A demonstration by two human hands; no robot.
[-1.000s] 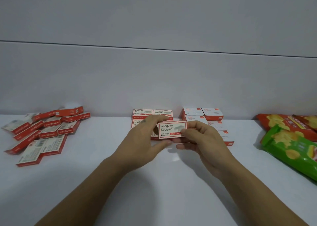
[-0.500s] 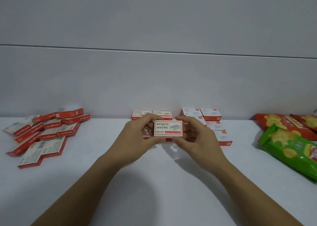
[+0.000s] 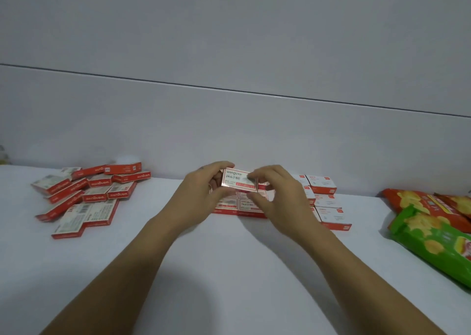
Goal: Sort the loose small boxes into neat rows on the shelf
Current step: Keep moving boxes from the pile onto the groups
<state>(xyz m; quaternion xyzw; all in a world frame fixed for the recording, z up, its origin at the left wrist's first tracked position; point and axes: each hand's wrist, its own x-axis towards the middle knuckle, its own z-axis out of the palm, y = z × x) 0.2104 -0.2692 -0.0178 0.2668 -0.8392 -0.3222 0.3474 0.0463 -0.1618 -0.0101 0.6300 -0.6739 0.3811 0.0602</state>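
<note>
— Where is the box being sorted?
— Straight ahead at 12 o'clock, lifted off the white shelf (image 3: 229, 271). The small box (image 3: 238, 181) is held between both hands. Its printed face is tipped toward the viewer and its long axis runs 9 to 3.

— How do the hands hold it?
— The left hand (image 3: 201, 194) pinches the 9 o'clock end, with its fingers (image 3: 219, 165) curled over the top edge. The right hand (image 3: 277, 199) pinches the 3 o'clock end the same way. Neither hand is nearer; they share it evenly.

— Where does it go?
— Probably into the neat rows (image 3: 240, 207) lying flat just beneath it, toward 6 o'clock from the fingers. They lie along the same 9-to-3 axis, so the box looks to need lowering, not turning. Whether it touches them I cannot tell.

— Anything else?
— A loose pile (image 3: 86, 194) lies at 10 o'clock. White-topped boxes (image 3: 327, 202) sit just beside the rows at 3 o'clock, and snack bags (image 3: 433, 232) lie farther that way.
</note>
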